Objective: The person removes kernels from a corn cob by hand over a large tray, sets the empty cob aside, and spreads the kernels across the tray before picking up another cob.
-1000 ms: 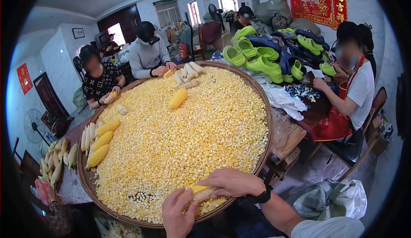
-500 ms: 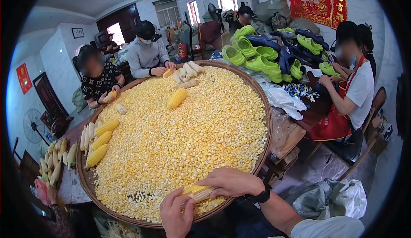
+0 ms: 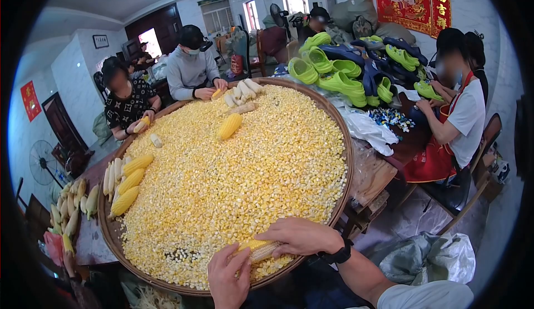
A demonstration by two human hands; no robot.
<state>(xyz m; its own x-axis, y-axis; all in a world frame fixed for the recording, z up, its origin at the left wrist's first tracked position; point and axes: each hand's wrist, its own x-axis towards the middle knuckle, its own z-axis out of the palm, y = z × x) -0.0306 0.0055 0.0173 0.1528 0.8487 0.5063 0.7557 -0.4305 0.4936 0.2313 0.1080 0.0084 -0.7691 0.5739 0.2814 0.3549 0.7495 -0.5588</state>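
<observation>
In front of you spreads a round tray [image 3: 112, 231], covered with loose kernels [image 3: 239, 181]. Your 2 hands, right hand [image 3: 300, 236] and left hand [image 3: 229, 273], each have the grip clamped on 1 partly stripped cob [image 3: 261, 251], at opposite ends. It sits over the kernels, just inside the rim nearest you.

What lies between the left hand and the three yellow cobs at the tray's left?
In the head view, loose kernels lie between the left hand and those yellow cobs.
</observation>
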